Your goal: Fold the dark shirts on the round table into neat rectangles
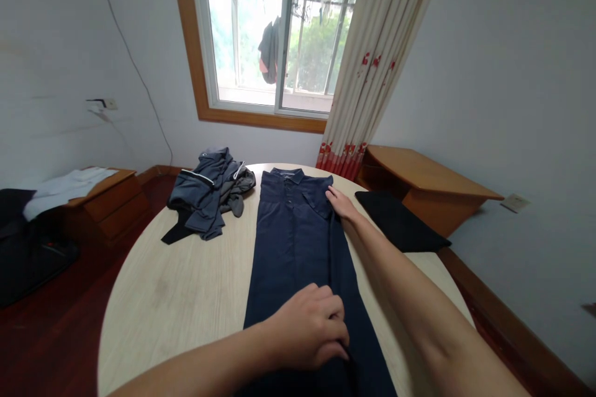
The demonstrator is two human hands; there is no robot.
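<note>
- While the dark blue shirt (291, 242) lies lengthwise on the round pale table (172, 291), its collar points toward the window (274, 37).
- Over the lower part of the shirt, the left hand (314, 329) has its fingers curled in; it seems to pinch the cloth near the right side, though the fingers hide most of the hold.
- Up by the shoulder, the right hand (339, 201) touches the right edge of the shirt; whether it grasps the fabric or only presses it, I cannot tell.
- Left of the collar sits a rumpled pile of grey and dark clothes (207, 189).
- On the table's right side lies a flat black cloth (400, 220), near the wooden desk (428, 173).
</note>
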